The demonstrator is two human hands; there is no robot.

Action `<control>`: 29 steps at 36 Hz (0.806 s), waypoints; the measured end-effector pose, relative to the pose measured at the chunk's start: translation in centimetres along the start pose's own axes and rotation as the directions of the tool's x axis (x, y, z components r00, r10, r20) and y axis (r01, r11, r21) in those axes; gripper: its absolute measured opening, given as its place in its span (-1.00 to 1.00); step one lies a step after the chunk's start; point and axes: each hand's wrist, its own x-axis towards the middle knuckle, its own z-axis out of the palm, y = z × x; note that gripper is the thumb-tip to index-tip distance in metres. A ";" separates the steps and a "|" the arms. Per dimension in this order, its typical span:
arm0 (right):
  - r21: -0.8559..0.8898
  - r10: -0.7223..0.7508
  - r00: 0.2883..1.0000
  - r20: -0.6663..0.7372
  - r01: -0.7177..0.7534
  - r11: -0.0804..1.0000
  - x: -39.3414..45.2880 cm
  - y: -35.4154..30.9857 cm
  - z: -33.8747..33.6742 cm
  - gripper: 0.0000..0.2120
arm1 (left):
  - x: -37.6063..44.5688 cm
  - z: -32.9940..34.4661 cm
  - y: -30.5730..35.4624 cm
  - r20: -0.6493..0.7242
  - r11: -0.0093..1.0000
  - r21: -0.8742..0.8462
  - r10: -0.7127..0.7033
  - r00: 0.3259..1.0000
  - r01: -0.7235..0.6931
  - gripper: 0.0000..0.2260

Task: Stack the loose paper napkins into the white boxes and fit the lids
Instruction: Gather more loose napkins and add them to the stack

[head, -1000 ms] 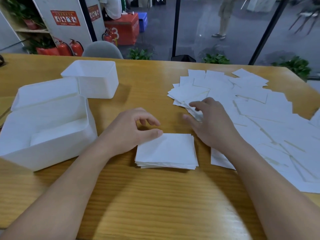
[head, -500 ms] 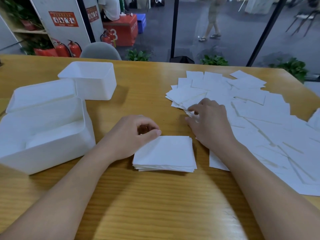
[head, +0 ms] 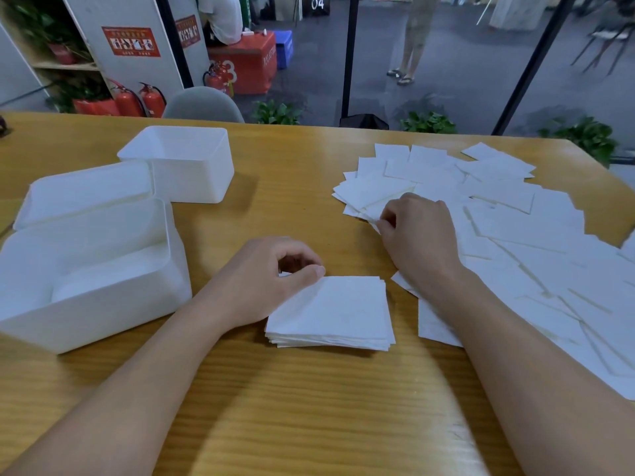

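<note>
Head view looks down on a wide wooden table that fills most of the frame. Loose paper napkins lie spread in overlapping sheets across its right half, reaching from the far edge to the near right. On the left stands a big white box, open, with a layer of white napkins inside it. Touching its far side lies a flat white lid, and just behind that stands a smaller white box, also open. Between the forearms, near the middle of the table, sits a squared stack of napkins. The left hand rests at the stack's far left corner, fingers curled and thumb lying on the top sheet. The right hand lies on the spread, its fingers curled and pinching the edge of one loose napkin at the near left of the pile.
</note>
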 end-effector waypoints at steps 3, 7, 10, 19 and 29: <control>0.141 -0.032 0.999 0.023 0.029 0.990 -0.7 -0.2 -0.6 -0.82 | 0.0 0.1 0.1 -0.012 1.000 -0.001 0.006 1.000 -0.006 -0.95; 0.445 -0.145 0.988 0.042 0.112 0.888 -2.7 -1.1 -1.9 -0.88 | 0.1 0.1 0.0 -0.067 0.998 -0.060 -0.026 0.997 0.022 -0.89; 0.583 -0.266 0.964 0.013 0.209 0.785 -3.9 -2.2 -2.6 -0.89 | 0.3 -0.2 0.3 -0.070 0.989 -0.140 -0.049 0.996 0.039 -0.73; 0.689 -0.489 0.872 0.032 0.335 0.642 -5.0 -3.4 -2.5 -0.95 | 0.4 -0.6 1.1 -0.181 0.934 -0.351 -0.137 0.974 0.066 -0.67; 0.690 -0.257 0.953 0.161 0.078 0.719 -3.8 -1.7 -3.0 -0.58 | 0.2 -1.0 1.3 -0.295 0.856 -0.495 -0.004 0.955 -0.149 -0.64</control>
